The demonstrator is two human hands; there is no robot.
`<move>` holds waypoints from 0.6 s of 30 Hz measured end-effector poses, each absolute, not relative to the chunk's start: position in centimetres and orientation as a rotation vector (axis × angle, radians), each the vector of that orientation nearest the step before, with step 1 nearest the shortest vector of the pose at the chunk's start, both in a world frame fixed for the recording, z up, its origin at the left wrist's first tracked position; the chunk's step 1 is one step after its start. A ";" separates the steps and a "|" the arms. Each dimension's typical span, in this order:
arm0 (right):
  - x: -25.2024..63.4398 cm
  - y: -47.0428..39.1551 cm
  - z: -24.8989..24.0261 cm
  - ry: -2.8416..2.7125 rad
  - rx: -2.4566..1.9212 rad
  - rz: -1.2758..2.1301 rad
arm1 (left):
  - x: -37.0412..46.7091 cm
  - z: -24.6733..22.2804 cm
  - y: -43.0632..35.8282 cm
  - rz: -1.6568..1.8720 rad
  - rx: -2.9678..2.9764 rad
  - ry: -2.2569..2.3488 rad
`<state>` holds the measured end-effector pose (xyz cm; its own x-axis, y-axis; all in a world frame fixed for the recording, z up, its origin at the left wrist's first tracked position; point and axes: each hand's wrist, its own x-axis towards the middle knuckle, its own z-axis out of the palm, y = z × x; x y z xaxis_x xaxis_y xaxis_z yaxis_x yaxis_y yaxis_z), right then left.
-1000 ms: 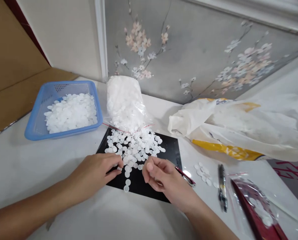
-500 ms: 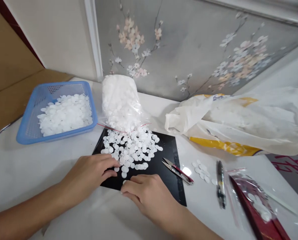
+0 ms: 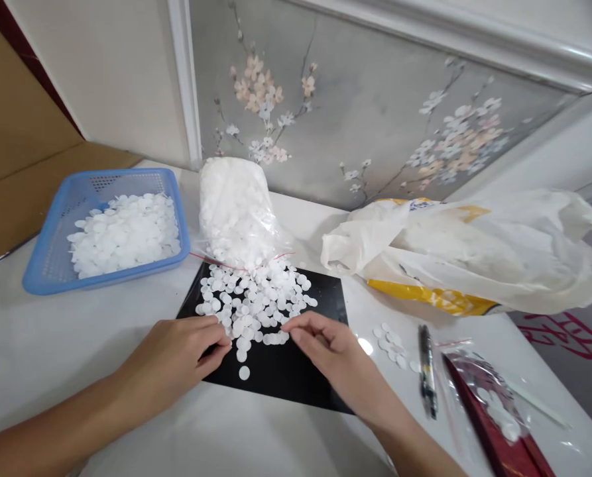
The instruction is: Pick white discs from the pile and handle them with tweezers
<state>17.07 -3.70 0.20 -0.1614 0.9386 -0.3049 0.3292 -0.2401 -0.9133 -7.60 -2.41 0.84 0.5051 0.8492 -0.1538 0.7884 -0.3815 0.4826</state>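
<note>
Many small white discs [image 3: 268,291] are spread over a black sheet [image 3: 286,377], spilling from the mouth of a clear plastic bag [image 3: 236,205]. My left hand [image 3: 183,354] is at the left edge of the pile, its thumb and fingers drawn together; anything between the tips is too small to tell. At the pile's lower right, my right hand [image 3: 338,348] has thumb and index tips close together beside a short row of discs, and what they pinch is unclear. One single disc [image 3: 244,373] lies apart between the hands.
A blue basket [image 3: 34,265] of white discs stands at the left. At the right are a white and yellow plastic bag [image 3: 455,245], a small group of discs [image 3: 391,344], a black pen [image 3: 427,371] and a red item [image 3: 504,444] with small clear bags. A flowered panel stands behind.
My right hand has moved up and right to the pile's edge, covering the snips. The single disc near its fingertips is now uncovered. My left hand stays beside the pile. The view has shifted slightly.
</note>
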 end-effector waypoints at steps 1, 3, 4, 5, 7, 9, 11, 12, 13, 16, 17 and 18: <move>16.9 -4.0 -0.3 -1.627 -1.629 1.255 | -7.6 0.8 -2.4 0.166 2.237 1.332; 16.5 -4.4 -1.4 -1.896 -1.690 0.968 | -7.4 0.9 -2.4 0.176 2.177 1.333; 16.4 -4.5 -1.8 -1.986 -1.675 0.869 | -7.3 1.0 -2.5 0.194 2.127 1.352; 16.4 -4.6 -2.2 -2.059 -1.643 0.795 | -7.1 1.1 -2.5 0.224 2.063 1.379; 16.4 -4.5 -2.5 -2.161 -1.561 0.707 | -6.9 1.6 -2.4 0.309 1.901 1.433; 16.2 -4.4 -2.1 -2.184 -1.504 0.739 | -6.6 2.2 -2.4 0.376 1.685 1.398; 16.0 -4.3 -1.4 -2.058 -1.523 0.934 | -6.4 2.7 -2.3 0.408 1.411 1.249; 15.8 -4.4 -0.9 -1.937 -1.547 1.082 | -6.3 2.8 -2.4 0.416 1.266 1.161; 15.7 -4.4 -0.5 -1.795 -1.565 1.238 | -6.1 2.8 -2.4 0.418 1.130 1.085; 15.3 -4.6 0.5 -1.413 -1.498 1.627 | -5.4 2.5 -2.8 0.389 0.888 0.996; 15.3 -4.7 0.7 -1.336 -1.451 1.711 | -5.1 2.4 -3.0 0.377 0.876 0.998; 15.2 -4.8 0.9 -1.289 -1.406 1.772 | -4.9 2.3 -3.2 0.367 0.891 1.000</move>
